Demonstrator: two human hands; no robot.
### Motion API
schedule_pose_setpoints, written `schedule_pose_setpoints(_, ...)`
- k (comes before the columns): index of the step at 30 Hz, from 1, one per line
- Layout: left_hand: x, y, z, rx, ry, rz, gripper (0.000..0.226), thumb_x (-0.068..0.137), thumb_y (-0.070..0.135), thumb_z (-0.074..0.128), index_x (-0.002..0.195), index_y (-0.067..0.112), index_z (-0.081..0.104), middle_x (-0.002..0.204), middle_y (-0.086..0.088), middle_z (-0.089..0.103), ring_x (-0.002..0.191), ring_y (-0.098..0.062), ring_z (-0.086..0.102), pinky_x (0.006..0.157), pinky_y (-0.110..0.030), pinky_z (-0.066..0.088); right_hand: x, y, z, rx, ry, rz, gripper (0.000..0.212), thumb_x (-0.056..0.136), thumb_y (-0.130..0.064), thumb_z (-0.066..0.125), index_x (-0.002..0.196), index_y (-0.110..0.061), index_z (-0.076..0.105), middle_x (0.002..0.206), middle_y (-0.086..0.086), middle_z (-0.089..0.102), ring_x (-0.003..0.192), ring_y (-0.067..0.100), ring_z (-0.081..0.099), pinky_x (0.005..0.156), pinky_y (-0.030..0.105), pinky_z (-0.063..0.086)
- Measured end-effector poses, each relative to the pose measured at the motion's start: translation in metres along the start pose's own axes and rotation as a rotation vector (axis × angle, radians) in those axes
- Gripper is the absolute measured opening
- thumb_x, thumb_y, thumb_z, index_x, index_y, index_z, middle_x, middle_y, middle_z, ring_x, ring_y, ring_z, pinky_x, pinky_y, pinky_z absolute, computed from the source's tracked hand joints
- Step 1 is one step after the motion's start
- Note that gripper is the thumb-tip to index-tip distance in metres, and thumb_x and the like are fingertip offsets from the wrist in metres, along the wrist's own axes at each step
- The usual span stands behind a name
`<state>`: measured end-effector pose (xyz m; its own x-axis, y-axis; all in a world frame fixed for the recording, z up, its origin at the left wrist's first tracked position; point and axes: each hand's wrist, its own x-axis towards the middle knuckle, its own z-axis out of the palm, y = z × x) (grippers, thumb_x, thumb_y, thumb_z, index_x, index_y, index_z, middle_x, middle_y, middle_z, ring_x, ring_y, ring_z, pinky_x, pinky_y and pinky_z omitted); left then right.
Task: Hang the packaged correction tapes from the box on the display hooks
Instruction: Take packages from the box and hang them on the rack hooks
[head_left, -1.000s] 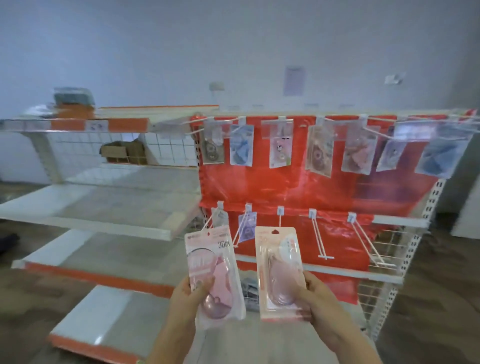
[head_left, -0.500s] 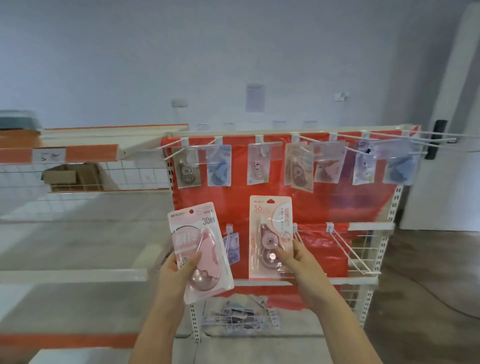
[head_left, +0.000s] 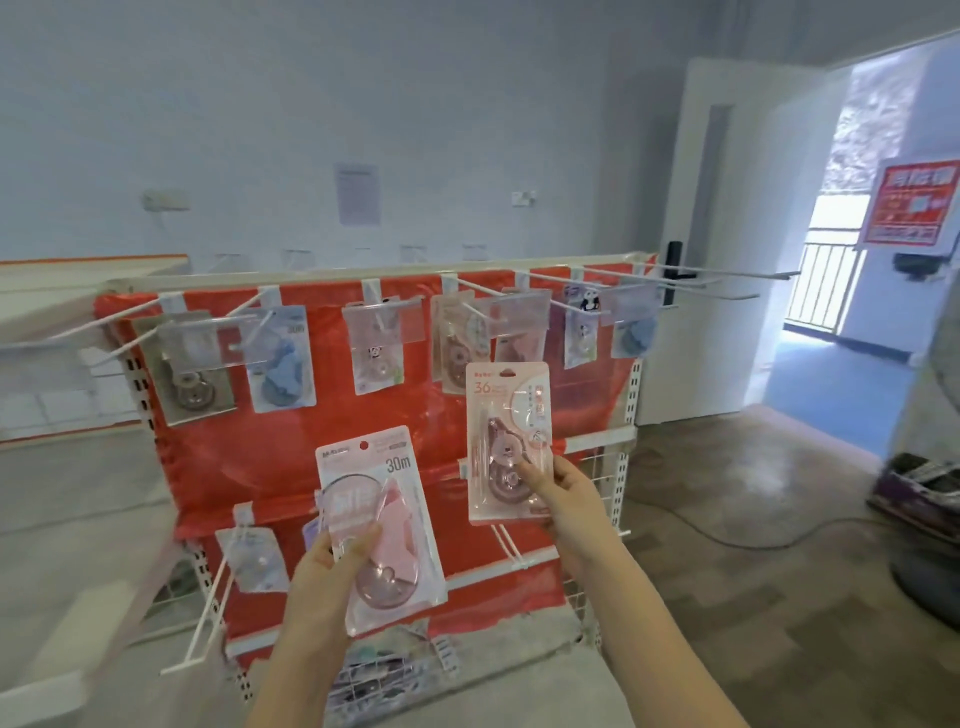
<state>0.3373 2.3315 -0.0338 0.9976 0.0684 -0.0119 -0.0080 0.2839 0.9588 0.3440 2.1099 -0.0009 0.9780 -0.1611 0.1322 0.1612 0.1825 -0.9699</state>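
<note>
My left hand (head_left: 332, 566) grips a pink correction tape pack marked 30m (head_left: 379, 519) low in front of the red display panel (head_left: 291, 452). My right hand (head_left: 566, 493) pinches a second pink pack marked 36 (head_left: 506, 441) by its lower edge and holds it upright, higher, just below the top row of white hooks (head_left: 467, 291). Several packs hang on that top row, among them a blue one (head_left: 283, 364) and a pink one (head_left: 457, 348). A pack (head_left: 252, 558) hangs on the lower row of hooks.
A wire basket (head_left: 384, 675) with more packs sits at the foot of the rack. Long bare hooks (head_left: 717, 278) jut right from the top rail. A shelf unit (head_left: 62, 291) stands at left, an open door (head_left: 727, 234) at right, a cable (head_left: 737, 540) on the floor.
The view swung right and closer to the rack. My right hand has raised the 36 pack toward the top hooks. My left hand still holds the 30m pack low.
</note>
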Motion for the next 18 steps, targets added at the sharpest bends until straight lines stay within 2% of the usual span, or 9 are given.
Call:
schedule_pose_setpoints(3, 0.009, -0.003, 0.016, 0.008, 0.003, 0.013, 0.027, 0.082, 0.019, 0.066, 0.108, 0.011, 0.063, 0.089, -0.008, 0.075, 0.082, -0.023, 0.069, 0.075, -0.034, 0.052, 0.021, -0.006, -0.008, -0.004, -0.004, -0.008, 0.042, 0.065, -0.040, 0.073, 0.103, -0.023, 0.069, 0.103, 0.000, 0.073, 0.104, 0.022, 0.065, 0.100, 0.045, 0.046)
schedule_pose_setpoints(6, 0.019, -0.005, 0.028, 0.027, 0.003, 0.035, 0.031, 0.077, 0.024, 0.067, 0.105, 0.011, 0.065, 0.089, -0.007, 0.075, 0.083, -0.025, 0.070, 0.076, -0.035, 0.050, 0.042, -0.010, -0.011, -0.043, -0.043, -0.040, 0.045, 0.066, -0.043, 0.072, 0.105, -0.020, 0.067, 0.103, 0.000, 0.073, 0.103, 0.022, 0.066, 0.093, 0.039, 0.050)
schedule_pose_setpoints(10, 0.032, -0.008, 0.037, 0.038, 0.031, 0.026, 0.042, 0.070, 0.028, 0.070, 0.107, 0.009, 0.065, 0.093, -0.009, 0.075, 0.090, -0.030, 0.070, 0.087, -0.045, 0.051, 0.069, -0.015, -0.013, -0.008, -0.051, -0.068, 0.032, 0.075, -0.034, 0.072, 0.104, -0.023, 0.064, 0.103, -0.002, 0.072, 0.096, 0.014, 0.067, 0.080, 0.025, 0.052)
schedule_pose_setpoints(13, 0.037, -0.010, 0.043, 0.049, 0.054, 0.018, 0.046, 0.066, 0.032, 0.072, 0.107, 0.012, 0.065, 0.096, -0.011, 0.074, 0.096, -0.034, 0.068, 0.098, -0.054, 0.045, 0.085, -0.016, -0.015, -0.012, -0.047, -0.073, 0.027, 0.082, -0.031, 0.070, 0.106, -0.020, 0.066, 0.102, -0.001, 0.072, 0.097, 0.015, 0.067, 0.083, 0.027, 0.051)
schedule_pose_setpoints(15, 0.040, -0.010, 0.047, 0.049, 0.074, 0.019, 0.045, 0.065, 0.033, 0.072, 0.105, 0.012, 0.066, 0.095, -0.011, 0.074, 0.096, -0.035, 0.068, 0.099, -0.056, 0.043, 0.094, -0.014, -0.016, -0.028, -0.050, -0.081, 0.024, 0.083, -0.031, 0.069, 0.105, -0.019, 0.067, 0.101, 0.000, 0.072, 0.096, 0.015, 0.067, 0.083, 0.027, 0.052)
schedule_pose_setpoints(18, 0.043, -0.010, 0.054, 0.050, 0.078, 0.023, 0.041, 0.067, 0.031, 0.070, 0.103, 0.012, 0.066, 0.093, -0.011, 0.075, 0.095, -0.033, 0.068, 0.100, -0.054, 0.044, 0.107, -0.012, -0.017, -0.020, -0.073, -0.075, 0.024, 0.085, -0.028, 0.068, 0.106, -0.015, 0.067, 0.101, 0.002, 0.072, 0.092, 0.013, 0.068, 0.073, 0.018, 0.052)
